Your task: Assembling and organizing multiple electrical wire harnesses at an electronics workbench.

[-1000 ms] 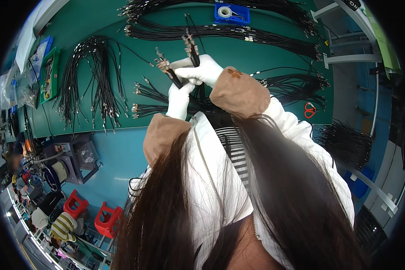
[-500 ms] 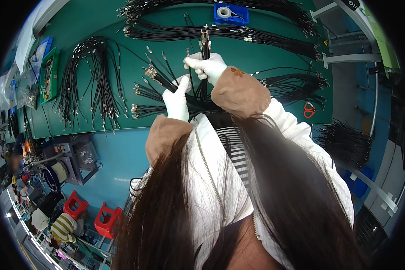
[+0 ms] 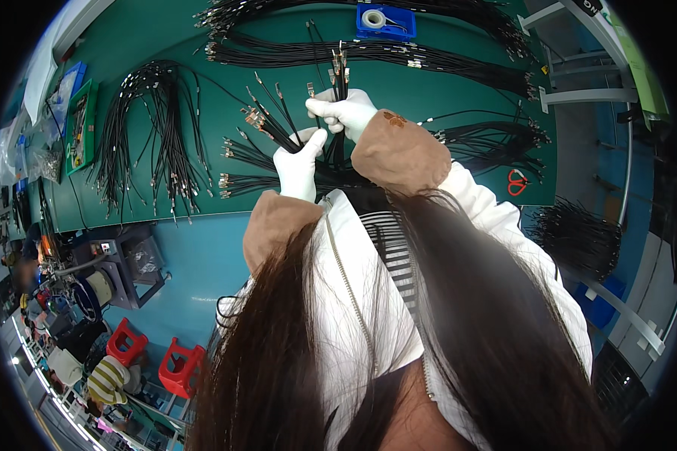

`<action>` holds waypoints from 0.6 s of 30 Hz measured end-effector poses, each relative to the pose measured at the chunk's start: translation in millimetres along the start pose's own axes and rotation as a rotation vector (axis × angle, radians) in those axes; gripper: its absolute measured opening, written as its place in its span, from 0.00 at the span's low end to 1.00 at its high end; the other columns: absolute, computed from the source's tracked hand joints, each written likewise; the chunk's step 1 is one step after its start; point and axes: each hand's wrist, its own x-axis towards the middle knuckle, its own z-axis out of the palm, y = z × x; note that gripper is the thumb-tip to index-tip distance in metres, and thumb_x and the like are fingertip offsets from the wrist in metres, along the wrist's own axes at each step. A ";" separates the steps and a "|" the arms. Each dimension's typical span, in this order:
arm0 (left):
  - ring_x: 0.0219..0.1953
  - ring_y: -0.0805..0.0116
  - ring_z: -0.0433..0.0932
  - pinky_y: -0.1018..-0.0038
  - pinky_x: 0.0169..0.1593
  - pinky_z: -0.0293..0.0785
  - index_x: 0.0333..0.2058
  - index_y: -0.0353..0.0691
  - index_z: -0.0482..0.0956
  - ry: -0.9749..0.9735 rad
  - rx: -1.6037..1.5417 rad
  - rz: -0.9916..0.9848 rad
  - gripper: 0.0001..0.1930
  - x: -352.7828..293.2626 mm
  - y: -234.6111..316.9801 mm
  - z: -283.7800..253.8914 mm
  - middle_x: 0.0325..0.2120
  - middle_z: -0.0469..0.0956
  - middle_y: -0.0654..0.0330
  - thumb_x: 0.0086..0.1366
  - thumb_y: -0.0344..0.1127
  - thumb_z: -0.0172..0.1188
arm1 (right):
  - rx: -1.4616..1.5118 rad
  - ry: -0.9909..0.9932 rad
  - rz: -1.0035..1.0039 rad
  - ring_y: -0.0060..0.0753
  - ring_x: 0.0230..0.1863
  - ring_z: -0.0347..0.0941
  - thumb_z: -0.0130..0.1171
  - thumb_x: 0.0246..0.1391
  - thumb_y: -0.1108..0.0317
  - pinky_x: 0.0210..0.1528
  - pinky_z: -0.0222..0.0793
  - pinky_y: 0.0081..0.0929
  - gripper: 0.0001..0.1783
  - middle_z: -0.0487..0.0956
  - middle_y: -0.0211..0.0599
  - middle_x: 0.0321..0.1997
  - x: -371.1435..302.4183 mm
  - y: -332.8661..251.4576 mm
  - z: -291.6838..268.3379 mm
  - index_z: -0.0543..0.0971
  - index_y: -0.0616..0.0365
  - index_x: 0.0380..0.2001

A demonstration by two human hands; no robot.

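White gloves cover both my hands above the near part of the green table. My left hand is closed round a bundle of black cables whose metal terminals point up and left. My right hand grips a second upright bunch of black cables. Between its thumb and finger a single cable end stands apart from that bunch. More loose black cables lie under and left of my hands, with terminals at their left ends. Where the held cables run below my hands is partly hidden.
Long cable bundles cross the table's far side, near a blue tray with a white tape roll. Another cable heap lies left, beside a green bin. Red-handled scissors rest at the right edge, below more cables.
My left hand has turned slightly and its thumb has come nearer to the right hand. The separate cable end in my right hand has shifted a little left.
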 end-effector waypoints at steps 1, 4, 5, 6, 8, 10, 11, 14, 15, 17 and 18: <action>0.26 0.78 0.71 0.80 0.33 0.66 0.36 0.31 0.80 0.000 0.000 0.000 0.14 0.1 -0.6 -0.1 0.25 0.77 0.65 0.53 0.33 0.70 | 0.017 -0.014 0.000 0.12 0.19 0.63 0.65 0.49 0.73 0.17 0.54 0.11 0.12 0.78 0.36 0.29 0.0 0.7 -0.8 0.78 0.68 0.35; 0.26 0.77 0.71 0.80 0.33 0.66 0.36 0.31 0.80 0.000 -0.013 -0.006 0.14 0.6 -1.2 0.2 0.25 0.77 0.65 0.53 0.33 0.70 | 0.043 -0.043 0.001 0.13 0.20 0.63 0.65 0.50 0.71 0.18 0.56 0.11 0.12 0.78 0.37 0.30 0.5 1.7 -3.7 0.78 0.68 0.36; 0.26 0.77 0.72 0.80 0.33 0.66 0.36 0.31 0.80 0.004 -0.014 -0.007 0.14 -0.2 -0.4 0.5 0.25 0.77 0.65 0.53 0.32 0.70 | 0.053 -0.056 0.003 0.13 0.21 0.64 0.65 0.50 0.71 0.19 0.56 0.11 0.12 0.78 0.37 0.30 0.9 2.6 -4.3 0.78 0.68 0.36; 0.27 0.77 0.72 0.80 0.33 0.66 0.36 0.31 0.80 0.008 -0.015 -0.009 0.14 -0.8 0.3 1.0 0.26 0.78 0.65 0.53 0.32 0.70 | 0.053 -0.057 0.004 0.13 0.21 0.64 0.65 0.50 0.71 0.19 0.56 0.11 0.12 0.78 0.37 0.30 1.7 3.6 -4.6 0.78 0.68 0.36; 0.26 0.78 0.71 0.80 0.33 0.66 0.35 0.31 0.80 0.016 -0.019 -0.006 0.13 -1.2 0.7 2.3 0.25 0.77 0.65 0.52 0.32 0.70 | 0.042 -0.071 -0.006 0.14 0.21 0.64 0.65 0.50 0.70 0.19 0.57 0.11 0.13 0.79 0.36 0.31 2.6 4.8 -5.1 0.78 0.68 0.37; 0.26 0.78 0.70 0.80 0.32 0.65 0.34 0.31 0.81 0.024 -0.024 -0.002 0.13 -1.5 0.6 2.3 0.24 0.77 0.66 0.51 0.31 0.70 | 0.044 -0.067 -0.009 0.14 0.21 0.64 0.65 0.51 0.70 0.19 0.57 0.11 0.13 0.78 0.36 0.31 1.9 5.1 -4.7 0.78 0.68 0.36; 0.26 0.79 0.70 0.80 0.33 0.65 0.34 0.31 0.81 0.025 -0.015 -0.004 0.13 -1.5 0.1 1.8 0.24 0.76 0.66 0.53 0.32 0.69 | 0.045 -0.065 -0.012 0.14 0.21 0.64 0.65 0.51 0.70 0.20 0.57 0.11 0.13 0.78 0.36 0.31 1.6 5.1 -4.1 0.78 0.68 0.36; 0.27 0.79 0.70 0.80 0.33 0.66 0.37 0.33 0.79 0.028 -0.107 -0.005 0.13 1.3 -5.1 0.2 0.26 0.76 0.67 0.58 0.36 0.66 | 0.005 -0.062 -0.024 0.14 0.21 0.64 0.66 0.50 0.70 0.20 0.57 0.12 0.13 0.78 0.36 0.30 -1.1 3.7 -2.9 0.78 0.68 0.35; 0.27 0.78 0.71 0.81 0.33 0.66 0.40 0.34 0.78 0.027 -0.209 -0.006 0.14 2.4 -6.6 0.5 0.28 0.76 0.67 0.61 0.38 0.63 | 0.006 -0.059 -0.025 0.14 0.21 0.64 0.66 0.50 0.70 0.20 0.57 0.12 0.13 0.78 0.36 0.30 0.2 4.9 -3.7 0.78 0.68 0.35; 0.28 0.78 0.71 0.81 0.33 0.67 0.40 0.35 0.77 0.040 -0.319 -0.036 0.14 2.3 -2.4 2.2 0.28 0.76 0.67 0.63 0.39 0.61 | -0.043 -0.011 -0.043 0.15 0.21 0.64 0.67 0.48 0.70 0.20 0.57 0.13 0.13 0.78 0.35 0.29 3.4 8.3 -4.1 0.78 0.68 0.34; 0.28 0.78 0.70 0.80 0.34 0.67 0.41 0.35 0.77 0.057 -0.430 -0.065 0.14 1.7 0.3 3.1 0.28 0.75 0.67 0.64 0.40 0.59 | -0.042 -0.010 -0.042 0.15 0.21 0.64 0.67 0.48 0.70 0.20 0.57 0.13 0.13 0.78 0.35 0.29 3.2 8.3 -4.5 0.78 0.68 0.34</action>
